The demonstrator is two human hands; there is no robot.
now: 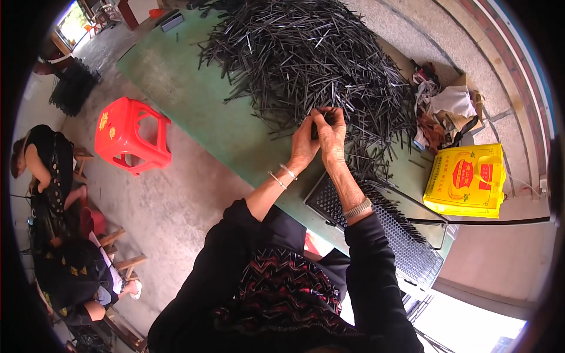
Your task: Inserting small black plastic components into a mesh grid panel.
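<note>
My left hand [304, 141] and my right hand [333, 134] meet at the near edge of a large heap of thin black sticks [312, 53]. Both have their fingers bent and pinched close together. Something dark shows between them, too small and covered to name. Below my right forearm lies a perforated tray [406, 254] with rows of small round holes. Black sticks [395, 215] stand along part of its far side. Bracelets circle my left wrist, and a metal band is on my right.
The green table [159, 76] carries the heap. To the right stand a yellow bag [465, 179] and a box of crumpled scraps [450, 106]. A red plastic stool [132, 135] is on the floor at left. Two people [50, 170] sit farther left.
</note>
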